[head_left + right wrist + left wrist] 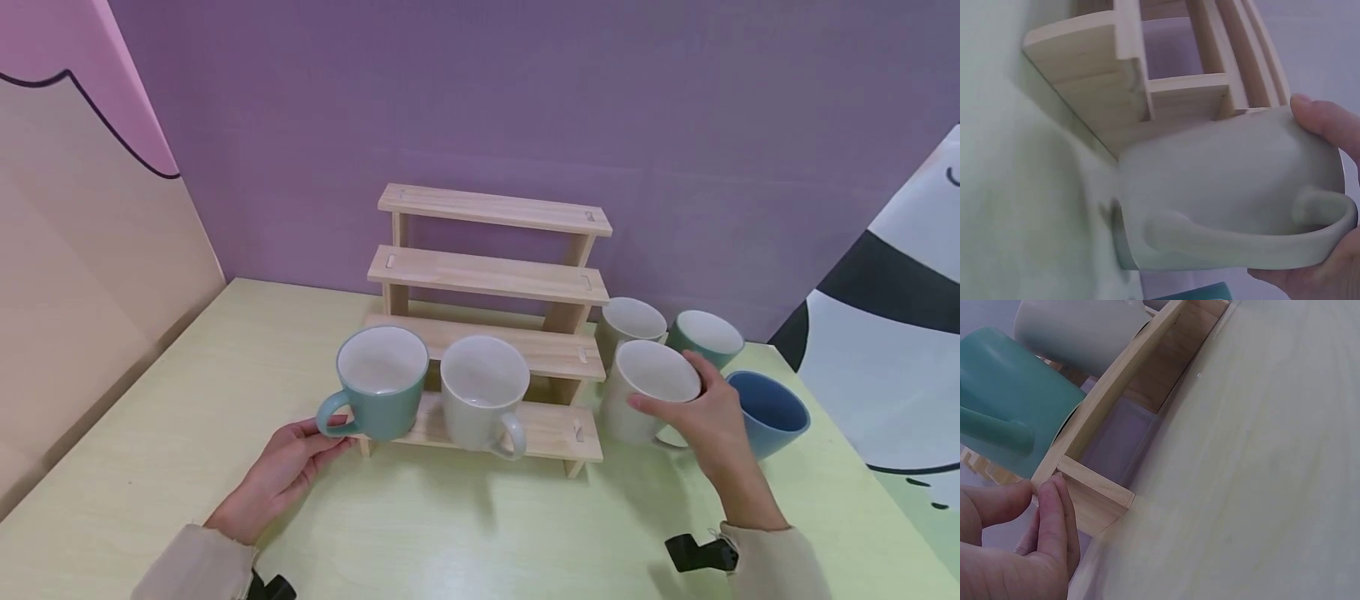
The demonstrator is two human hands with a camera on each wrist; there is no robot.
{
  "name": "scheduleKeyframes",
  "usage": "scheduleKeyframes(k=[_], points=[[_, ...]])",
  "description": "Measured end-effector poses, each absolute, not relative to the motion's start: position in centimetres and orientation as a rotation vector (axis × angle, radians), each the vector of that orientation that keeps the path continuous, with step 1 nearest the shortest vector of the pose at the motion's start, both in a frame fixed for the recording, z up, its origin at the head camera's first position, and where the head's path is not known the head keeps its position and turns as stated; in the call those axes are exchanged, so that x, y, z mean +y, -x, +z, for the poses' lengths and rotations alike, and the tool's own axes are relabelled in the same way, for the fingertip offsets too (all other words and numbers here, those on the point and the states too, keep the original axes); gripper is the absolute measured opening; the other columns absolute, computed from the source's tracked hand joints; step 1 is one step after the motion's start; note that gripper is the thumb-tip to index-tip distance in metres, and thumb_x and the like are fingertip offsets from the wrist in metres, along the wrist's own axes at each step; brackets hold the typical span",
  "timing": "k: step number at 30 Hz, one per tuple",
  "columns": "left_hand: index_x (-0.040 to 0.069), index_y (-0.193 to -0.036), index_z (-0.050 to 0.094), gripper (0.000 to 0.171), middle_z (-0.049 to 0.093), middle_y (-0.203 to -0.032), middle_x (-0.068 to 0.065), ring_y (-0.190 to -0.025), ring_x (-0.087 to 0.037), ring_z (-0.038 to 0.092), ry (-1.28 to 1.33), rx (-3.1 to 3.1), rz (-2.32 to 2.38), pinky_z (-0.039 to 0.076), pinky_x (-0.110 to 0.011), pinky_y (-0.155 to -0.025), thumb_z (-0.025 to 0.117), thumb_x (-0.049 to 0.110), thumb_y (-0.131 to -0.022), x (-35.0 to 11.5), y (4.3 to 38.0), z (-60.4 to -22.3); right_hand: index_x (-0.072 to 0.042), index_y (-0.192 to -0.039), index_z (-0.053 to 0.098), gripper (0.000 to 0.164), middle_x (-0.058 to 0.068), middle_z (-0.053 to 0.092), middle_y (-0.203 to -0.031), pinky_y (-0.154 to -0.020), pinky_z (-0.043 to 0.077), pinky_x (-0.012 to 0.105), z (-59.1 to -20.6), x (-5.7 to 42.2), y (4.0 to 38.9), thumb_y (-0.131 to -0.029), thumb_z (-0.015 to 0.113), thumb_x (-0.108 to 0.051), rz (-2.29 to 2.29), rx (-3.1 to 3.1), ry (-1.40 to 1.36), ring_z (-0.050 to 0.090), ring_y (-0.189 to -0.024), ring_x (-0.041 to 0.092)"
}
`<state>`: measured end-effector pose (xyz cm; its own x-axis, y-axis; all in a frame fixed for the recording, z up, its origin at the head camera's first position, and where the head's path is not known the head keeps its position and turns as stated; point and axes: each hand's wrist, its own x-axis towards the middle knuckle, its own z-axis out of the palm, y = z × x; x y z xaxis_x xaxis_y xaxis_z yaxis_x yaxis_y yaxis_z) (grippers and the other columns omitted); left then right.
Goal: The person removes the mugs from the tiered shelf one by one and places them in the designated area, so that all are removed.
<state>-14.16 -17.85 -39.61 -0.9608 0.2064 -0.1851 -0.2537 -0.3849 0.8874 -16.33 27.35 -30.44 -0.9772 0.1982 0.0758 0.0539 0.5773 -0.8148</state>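
A stepped wooden shelf [480,279] stands on the table, and my left hand [281,471] pinches the left end of its lowest board [1100,406] between thumb and fingers. On that board sit a teal mug [384,408], handle to the left, and a white mug [476,417], handle towards the front right. Right of the shelf, my right hand [712,417] grips another white mug [1222,181] near its rim, thumb and fingers on opposite sides. This mug is upright; whether its base touches the table I cannot tell.
Behind the held mug stand a pale mug [609,329] and a green mug [693,342] near the purple wall [495,92]. A blue mug [776,417] is partly hidden behind my right hand. The pale table [480,542] extends in front.
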Motion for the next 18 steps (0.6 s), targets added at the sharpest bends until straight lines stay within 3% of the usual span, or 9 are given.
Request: scheduleKeyframes(k=[6, 18], points=[[-0.009, -0.12, 0.055, 0.025, 0.063, -0.103, 0.001, -0.096, -0.007, 0.066, 0.056, 1.548, 2.411, 0.055, -0.021, -0.091, 0.046, -0.003, -0.097, -17.8, 14.2, -39.7, -0.006, -0.152, 0.015, 0.104, 0.024, 0.032, -0.148, -0.106, 0.039, 0.057, -31.3, 26.6, 16.8, -0.075, 0.082, -0.026, 1.416, -2.599, 0.317, 0.036, -0.128, 0.041], [-0.007, -0.117, 0.057, 0.023, 0.063, -0.103, 0.001, -0.097, -0.007, 0.066, 0.043, 1.526, 2.424, 0.054, -0.021, -0.091, 0.046, -0.003, -0.097, -17.9, 14.2, -39.8, -0.002, -0.151, 0.016, 0.103, 0.026, 0.031, -0.148, -0.104, 0.039, 0.058, -32.9, 26.6, 17.4, -0.074, 0.082, -0.021, 1.387, -2.54, 0.392, 0.037, -0.126, 0.042]])
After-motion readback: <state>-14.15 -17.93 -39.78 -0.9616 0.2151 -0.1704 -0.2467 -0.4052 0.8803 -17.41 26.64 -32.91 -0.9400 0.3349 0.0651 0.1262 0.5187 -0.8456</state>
